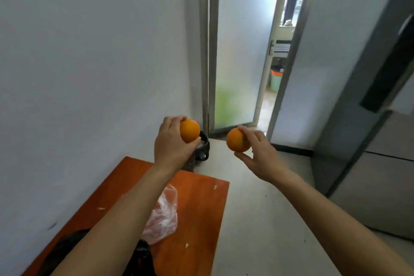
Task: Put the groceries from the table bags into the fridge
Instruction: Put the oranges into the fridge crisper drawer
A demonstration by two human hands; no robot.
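Observation:
My left hand (pixel 172 143) grips an orange (pixel 190 130) raised above the far end of the orange-brown table (pixel 201 204). My right hand (pixel 259 152) holds a second orange (pixel 236 140) by the fingertips, out over the floor. On the table lie a clear plastic bag (pixel 163 215) and a black bag (pixel 141 257), partly hidden by my left forearm. The grey fridge (pixel 385 163) stands at the right with its doors closed.
A black bin bag (pixel 202 148) sits on the floor beyond the table, by the white wall. A frosted glass door (pixel 239 51) stands ajar straight ahead. Pale floor (pixel 257 219) runs between the table and the fridge.

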